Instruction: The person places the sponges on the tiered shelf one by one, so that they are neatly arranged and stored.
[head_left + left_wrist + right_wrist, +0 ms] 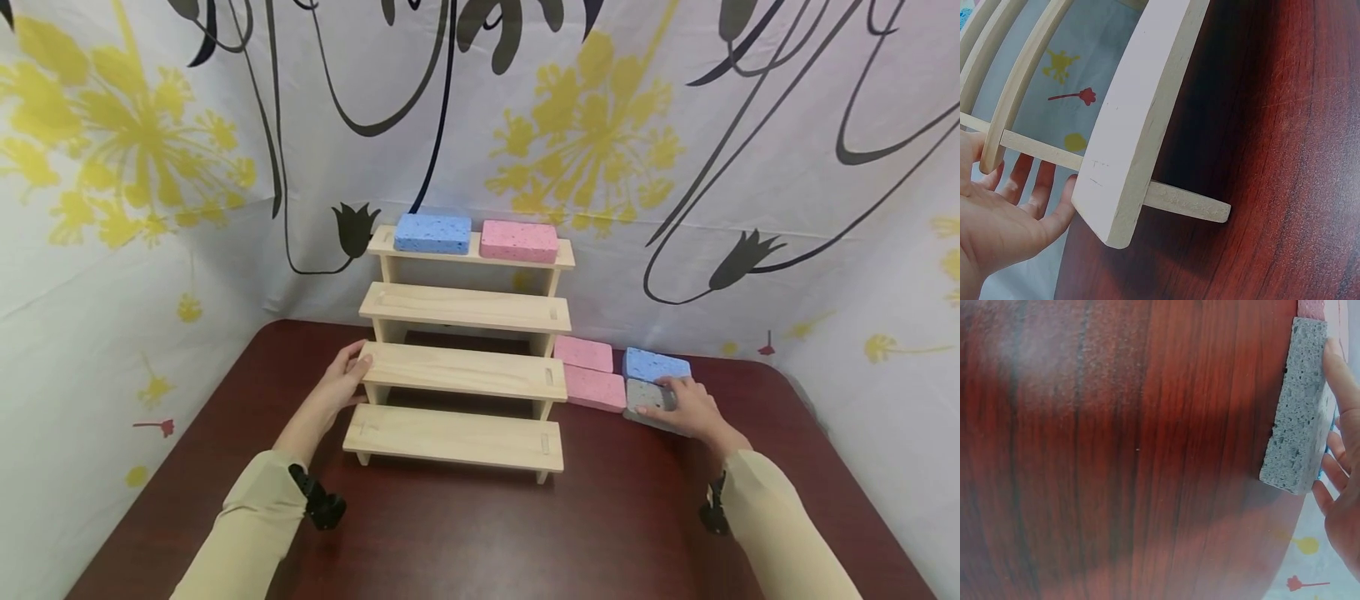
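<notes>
A patterned cloth hangs behind and beside your table. Your wooden rack, four shelves stepping up toward the back, stands on the table left of its middle, near the back edge. Your left sleeve and right sleeve come in over the front edge.

Your left hand is partly closed round the left end of the rack's second shelf from the bottom, holding it there. Your right hand is about half open over the gray sponge, thumb on its top and fingers bent at its far side; you cannot tell from these views whether it grips.

The gray sponge lies on the table right of the rack. Behind it, nearer the back edge, is a blue sponge. Two pink sponges sit between these and the rack, one behind the other, the front one touching the gray.

On the top shelf, another blue one sits toward the left end, another pink one toward the right.
</notes>
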